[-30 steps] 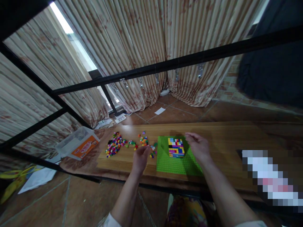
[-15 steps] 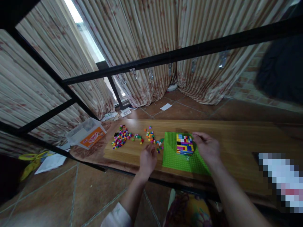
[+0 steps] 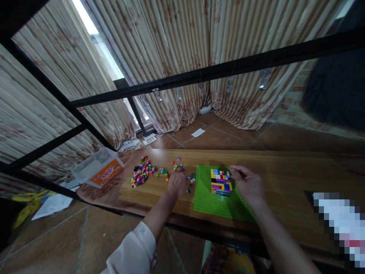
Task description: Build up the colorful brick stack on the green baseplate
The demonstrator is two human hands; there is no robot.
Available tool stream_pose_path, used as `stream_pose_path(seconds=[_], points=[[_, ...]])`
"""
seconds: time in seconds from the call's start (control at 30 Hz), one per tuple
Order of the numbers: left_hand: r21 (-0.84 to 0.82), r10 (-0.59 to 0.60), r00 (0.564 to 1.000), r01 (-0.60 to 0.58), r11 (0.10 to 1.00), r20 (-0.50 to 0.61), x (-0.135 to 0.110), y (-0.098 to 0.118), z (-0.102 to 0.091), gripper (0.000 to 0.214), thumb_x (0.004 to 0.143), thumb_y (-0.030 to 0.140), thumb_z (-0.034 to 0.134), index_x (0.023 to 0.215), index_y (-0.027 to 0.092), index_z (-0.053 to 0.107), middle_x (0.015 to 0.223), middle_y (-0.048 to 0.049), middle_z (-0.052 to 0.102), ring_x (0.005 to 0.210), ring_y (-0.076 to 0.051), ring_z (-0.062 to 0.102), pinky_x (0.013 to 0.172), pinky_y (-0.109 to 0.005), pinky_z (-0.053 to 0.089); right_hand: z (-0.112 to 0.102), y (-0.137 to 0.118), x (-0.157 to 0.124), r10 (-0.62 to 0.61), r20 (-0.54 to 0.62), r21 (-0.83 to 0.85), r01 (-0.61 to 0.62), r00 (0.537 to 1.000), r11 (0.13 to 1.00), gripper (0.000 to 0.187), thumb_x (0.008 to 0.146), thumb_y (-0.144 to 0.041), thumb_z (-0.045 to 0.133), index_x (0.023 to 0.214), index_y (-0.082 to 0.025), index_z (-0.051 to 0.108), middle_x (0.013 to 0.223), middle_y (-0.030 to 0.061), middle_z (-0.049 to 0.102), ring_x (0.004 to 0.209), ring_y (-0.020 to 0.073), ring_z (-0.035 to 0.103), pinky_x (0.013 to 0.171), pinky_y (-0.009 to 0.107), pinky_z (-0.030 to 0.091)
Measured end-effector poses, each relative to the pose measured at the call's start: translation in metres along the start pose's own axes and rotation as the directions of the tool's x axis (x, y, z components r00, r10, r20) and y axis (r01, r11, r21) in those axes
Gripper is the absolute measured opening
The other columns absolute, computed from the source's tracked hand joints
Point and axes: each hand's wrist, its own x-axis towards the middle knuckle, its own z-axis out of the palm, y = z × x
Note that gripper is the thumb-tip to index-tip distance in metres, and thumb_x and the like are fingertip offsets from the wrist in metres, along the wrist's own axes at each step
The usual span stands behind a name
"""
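A block built of many-coloured toy bricks (image 3: 221, 182) stands on a green baseplate (image 3: 203, 198). My right hand (image 3: 247, 185) is at the block's upper right, thumb and fingers pinched together; whatever may be between them is too small to make out. Over a small group of loose toy bricks (image 3: 191, 182) left of the baseplate, my left hand (image 3: 177, 183) reaches down with its back to the camera. Its fingertips are among the bricks, partly hidden, and I cannot see whether they grip one.
A larger heap of loose bricks (image 3: 143, 172) lies on the wooden tabletop (image 3: 285, 175) at the left. Beyond it stands a clear plastic box (image 3: 98, 167) with an orange label. A black metal bar (image 3: 182, 79) crosses behind the table, before striped curtains. A pixelated patch (image 3: 339, 220) covers something at the right.
My left hand has moved forward, away from me, onto the small group of bricks. The right hand keeps its pinch beside the block. The whole view has shifted slightly.
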Motion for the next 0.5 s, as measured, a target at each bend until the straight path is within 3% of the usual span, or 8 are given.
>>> stream_pose_path(seconds=[0.27, 0.37, 0.5], points=[[-0.011, 0.014, 0.998, -0.014, 1.000, -0.066, 0.002, 0.001, -0.001, 0.015, 0.082, 0.008, 0.051, 0.081, 0.014, 0.066, 0.094, -0.0123, 0.067, 0.099, -0.024, 0.060, 0.092, -0.035, 0.044, -0.001, -0.007, -0.002, -0.018, -0.017, 0.042, 0.018, 1.000, 0.999, 0.034, 0.079, -0.047, 0.058, 0.087, -0.018, 0.074, 0.081, 0.0086, 0.075, 0.071, 0.0233, 0.069, 0.066, 0.034, 0.051], [-0.236, -0.043, 0.983, -0.001, 0.972, -0.180, -0.006, 0.004, -0.003, 0.014, 0.086, 0.013, 0.049, 0.087, 0.015, 0.062, 0.090, -0.0084, 0.066, 0.086, -0.020, 0.062, 0.080, -0.031, 0.048, 0.003, -0.017, -0.007, -0.032, -0.044, 0.152, 0.038, 0.999, 0.988, 0.034, 0.078, -0.048, 0.061, 0.087, -0.018, 0.073, 0.083, 0.0083, 0.074, 0.072, 0.0222, 0.067, 0.069, 0.034, 0.051], [-0.626, -0.023, 0.967, -0.146, 0.766, -0.254, -0.020, 0.030, -0.010, 0.012, 0.090, 0.023, 0.051, 0.093, 0.017, 0.061, 0.083, -0.0020, 0.065, 0.071, -0.014, 0.060, 0.065, -0.023, 0.047, 0.010, -0.038, -0.019, -0.049, 0.053, 0.352, 0.027, 0.997, 0.936, 0.032, 0.075, -0.049, 0.066, 0.084, -0.020, 0.073, 0.077, 0.0047, 0.072, 0.069, 0.0183, 0.063, 0.066, 0.030, 0.049]])
